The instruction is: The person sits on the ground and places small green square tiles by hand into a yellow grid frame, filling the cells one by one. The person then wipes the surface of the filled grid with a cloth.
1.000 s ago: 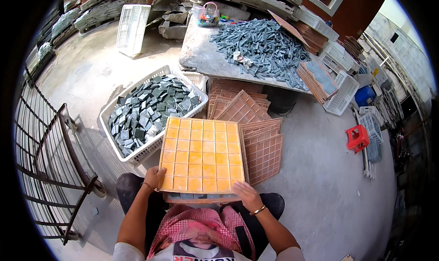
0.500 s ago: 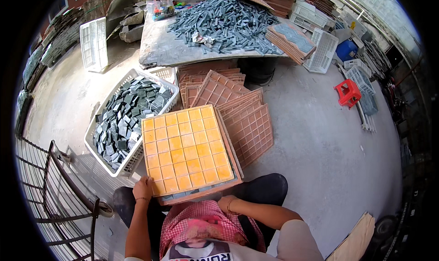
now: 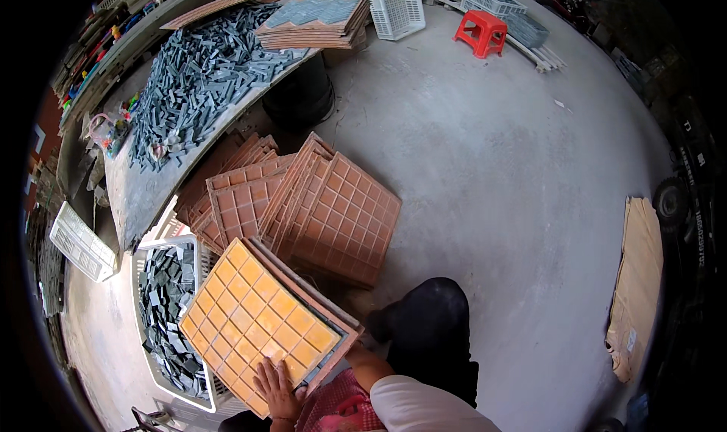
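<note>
Crate [image 3: 144,259] left of grid tray [image 3: 257,318]

One yellow grid tray [image 3: 261,322], one red stool [image 3: 483,31], one crate of dark tiles [image 3: 168,311], one hand [image 3: 276,390]

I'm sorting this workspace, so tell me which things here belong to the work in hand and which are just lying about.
In hand:
left hand
yellow mosaic sheet
brown grid tray under it
crate of dark tile pieces
stacked empty grid trays

Lying about:
red stool
white crates
folded cardboard
</note>
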`<state>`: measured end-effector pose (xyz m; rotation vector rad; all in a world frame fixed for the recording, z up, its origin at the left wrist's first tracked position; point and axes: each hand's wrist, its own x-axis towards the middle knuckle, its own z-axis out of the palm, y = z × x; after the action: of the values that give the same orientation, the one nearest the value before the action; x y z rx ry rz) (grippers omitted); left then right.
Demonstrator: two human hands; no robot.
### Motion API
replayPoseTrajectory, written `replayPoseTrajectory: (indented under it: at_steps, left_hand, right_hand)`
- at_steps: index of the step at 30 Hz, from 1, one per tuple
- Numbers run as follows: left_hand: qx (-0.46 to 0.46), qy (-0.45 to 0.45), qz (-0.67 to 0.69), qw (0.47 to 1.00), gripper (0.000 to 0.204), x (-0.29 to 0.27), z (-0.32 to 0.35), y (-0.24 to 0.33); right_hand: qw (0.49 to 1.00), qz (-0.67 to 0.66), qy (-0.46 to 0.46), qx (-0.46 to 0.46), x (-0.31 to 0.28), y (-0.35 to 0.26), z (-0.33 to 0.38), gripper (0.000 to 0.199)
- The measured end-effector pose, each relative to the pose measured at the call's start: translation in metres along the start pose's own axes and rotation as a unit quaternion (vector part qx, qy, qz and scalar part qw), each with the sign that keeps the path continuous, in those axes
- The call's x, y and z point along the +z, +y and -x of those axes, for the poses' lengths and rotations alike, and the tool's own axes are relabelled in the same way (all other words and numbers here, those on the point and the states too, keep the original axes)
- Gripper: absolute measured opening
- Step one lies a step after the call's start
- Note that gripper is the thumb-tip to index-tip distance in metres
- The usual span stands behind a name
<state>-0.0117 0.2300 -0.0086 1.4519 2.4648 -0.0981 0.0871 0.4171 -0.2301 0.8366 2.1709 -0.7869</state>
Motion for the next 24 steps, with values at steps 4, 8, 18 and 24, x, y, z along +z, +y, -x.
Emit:
replayPoseTrajectory:
  at_steps: [4, 8, 18, 24]
  left_hand:
    - [0.001, -0.026, 0.001, 1.000, 0.082, -0.004, -0.001, 0.004]
    - [0.077, 0.015, -0.011, 0.997, 0.077, 0.015, 0.005, -0.020]
    - [0.091, 0.021, 0.091, 0.991, 0.077, -0.012, 0.000, -0.015]
    - [-0.281, 0.268, 0.252, 0.886, 0.066, 0.029, 0.024, -0.125]
  right_hand:
    - [0.999, -0.051, 0.013, 0.000, 0.005, 0.000, -0.012, 0.021]
    - [0.996, -0.088, 0.015, -0.011, 0.011, -0.008, -0.018, 0.020]
    - [0.939, -0.300, 0.141, 0.091, -0.011, 0.023, -0.046, 0.017]
    - [0.849, -0.385, 0.354, 0.077, -0.097, 0.060, -0.045, 0.015]
